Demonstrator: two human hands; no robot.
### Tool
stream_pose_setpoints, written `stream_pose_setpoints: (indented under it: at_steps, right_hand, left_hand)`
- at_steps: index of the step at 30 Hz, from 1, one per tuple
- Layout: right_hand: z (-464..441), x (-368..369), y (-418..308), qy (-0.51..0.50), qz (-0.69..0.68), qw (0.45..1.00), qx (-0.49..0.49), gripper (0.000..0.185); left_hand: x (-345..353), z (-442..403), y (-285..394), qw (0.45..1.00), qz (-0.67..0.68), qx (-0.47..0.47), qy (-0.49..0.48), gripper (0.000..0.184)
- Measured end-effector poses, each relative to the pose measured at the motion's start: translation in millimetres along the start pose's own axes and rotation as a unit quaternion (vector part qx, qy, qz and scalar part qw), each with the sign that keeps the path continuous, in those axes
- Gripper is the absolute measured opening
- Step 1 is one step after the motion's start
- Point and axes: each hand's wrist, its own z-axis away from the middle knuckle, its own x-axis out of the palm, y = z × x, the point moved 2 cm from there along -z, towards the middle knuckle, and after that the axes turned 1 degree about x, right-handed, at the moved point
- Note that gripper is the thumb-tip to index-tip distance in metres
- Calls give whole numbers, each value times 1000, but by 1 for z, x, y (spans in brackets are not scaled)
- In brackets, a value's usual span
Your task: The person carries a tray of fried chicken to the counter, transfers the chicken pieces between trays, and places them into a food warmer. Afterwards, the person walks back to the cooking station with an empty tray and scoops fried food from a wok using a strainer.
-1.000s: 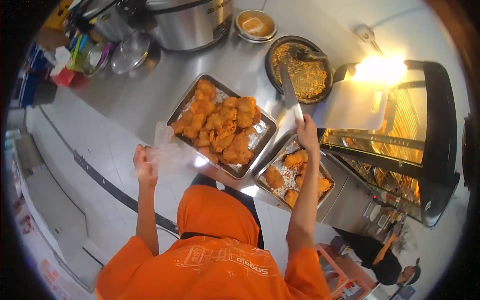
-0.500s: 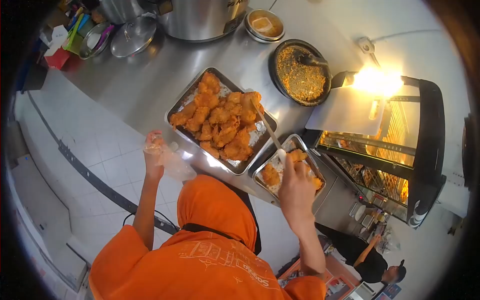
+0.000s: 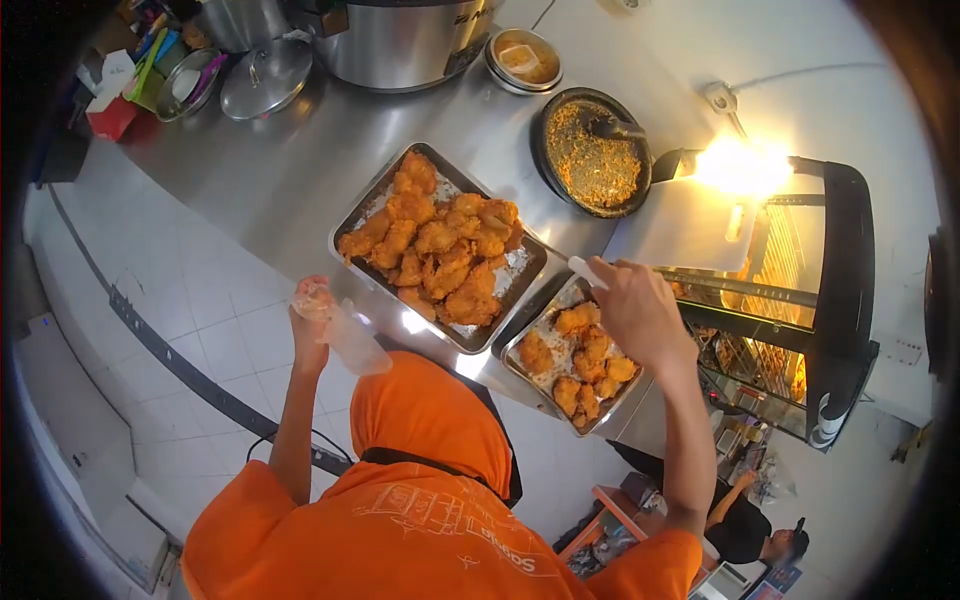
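Note:
My left hand [image 3: 310,318] is closed around the top of a clear plastic bag [image 3: 355,342], which hangs to the right near the counter's front edge. My right hand [image 3: 645,312] grips the white handle of a long metal utensil [image 3: 590,272]; its kind is not clear. The utensil's thin metal end points left, over the right rim of a large metal tray [image 3: 462,338] piled with fried chicken pieces [image 3: 440,240]. Below my right hand lies a smaller tray [image 3: 535,383] holding several smaller fried chicken pieces [image 3: 592,345].
A dark stone mortar [image 3: 595,155] with crumbly seasoning stands behind the trays. Beside it are a bowl [image 3: 522,60] and a large steel cooker [image 3: 395,45]. A lit display warmer [image 3: 760,290] is at the right. A pot lid [image 3: 265,78] lies at the back left. Another person [image 3: 740,525] stands at lower right.
My right hand has moved right and slightly up, pulling the utensil back from the chicken pile. More of the smaller tray now shows. My left hand with the bag stays nearly in place.

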Motion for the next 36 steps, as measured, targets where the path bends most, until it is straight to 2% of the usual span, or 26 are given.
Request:
stream_pose_setpoints:
  at_steps: [1,2,5,7,8,10,12,14,15,17,18,20,22,24,26,28,29,30,32,34,36]
  right_hand:
    - [-7,-6,5,-41,-26,999,7,18]
    - [-6,-5,9,-43,-26,999,7,18]
    - [3,2,1,15,17,998,-57,20]
    - [14,17,-31,-92,130,987,36,31]
    - [20,26,-35,-93,129,986,40,31]
    - [29,45,-40,-21,188,982,-18,45]
    - [38,31,-29,-9,168,986,-7,46]
    - [52,-5,-10,-13,-43,993,112,41]
    - [64,-5,5,-16,-38,994,103,41]
    - [85,13,38,105,-206,961,155,38]
    - [77,33,46,105,-204,962,148,38]
    - [62,95,72,208,-299,886,285,39]
    - [22,168,96,245,-206,872,370,39]
    - [-24,199,94,254,-266,830,419,42]
    - [-66,267,122,401,-250,815,336,49]
    - [-95,257,113,400,-277,791,371,55]
    - [-103,249,109,414,-341,764,359,58]
    - [-103,245,104,384,-371,751,387,59]
    - [-83,230,84,372,-442,700,420,51]
    - [-46,190,25,415,-536,663,317,35]
    - [-17,142,-45,466,-448,745,164,22]
  left_hand:
    - [-2,-1,-3,1000,-10,3,2,20]
    - [-2,-1,-3,1000,-19,4,3,21]
    - [-2,-1,0,996,-84,26,24,20]
    - [-1,2,5,999,-48,10,24,20]
    - [0,2,6,1000,-16,-8,17,20]
    - [3,1,5,1000,-1,-13,10,21]
    - [4,-2,8,1000,13,-16,13,21]
    - [3,-1,9,1000,-13,-4,24,23]
    - [3,1,8,999,-7,-4,34,23]
    - [2,0,7,997,67,8,36,24]
    - [4,-3,3,997,70,11,41,24]
    - [14,-11,-9,989,145,16,32,25]
    - [46,-17,-4,985,166,-5,38,24]
    - [78,-31,-1,982,185,-21,42,24]
    - [103,-51,-10,969,240,-63,25,22]
    - [124,-69,-21,967,245,-64,-3,21]
    - [135,-75,-22,964,256,-69,-26,20]
    - [146,-74,-13,966,248,-69,-33,20]
    - [170,-71,4,984,174,-21,-1,20]
    - [193,-77,6,982,187,-20,34,18]
    - [203,-81,-5,990,95,17,99,20]
